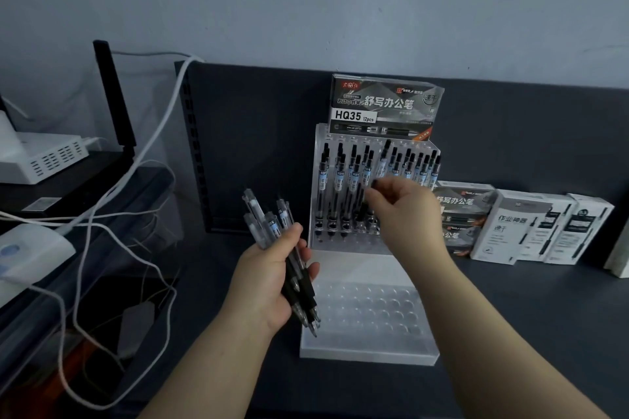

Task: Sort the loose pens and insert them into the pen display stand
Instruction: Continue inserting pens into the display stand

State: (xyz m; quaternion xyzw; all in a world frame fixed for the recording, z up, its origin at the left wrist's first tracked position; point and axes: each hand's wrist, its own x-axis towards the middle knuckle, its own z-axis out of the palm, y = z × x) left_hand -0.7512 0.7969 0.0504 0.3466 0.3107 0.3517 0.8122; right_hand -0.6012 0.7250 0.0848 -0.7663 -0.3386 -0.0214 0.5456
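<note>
A clear acrylic pen display stand [369, 347] sits on the dark table, its upper tier holding several black-capped pens [343, 180] upright and its low front tier showing bare round holes. My left hand [269, 286] grips a bundle of several clear pens with black grips [272, 231], tips pointing down toward the front tier. My right hand [405, 214] reaches into the upper tier and pinches one pen [383, 160] by its barrel, slightly tilted among the standing ones.
A pen box marked HQ35 [386, 105] rests on top of the stand. More pen boxes [524, 228] line the wall at right. White cables [136, 160], a white device [41, 156] and a dark shelf crowd the left side.
</note>
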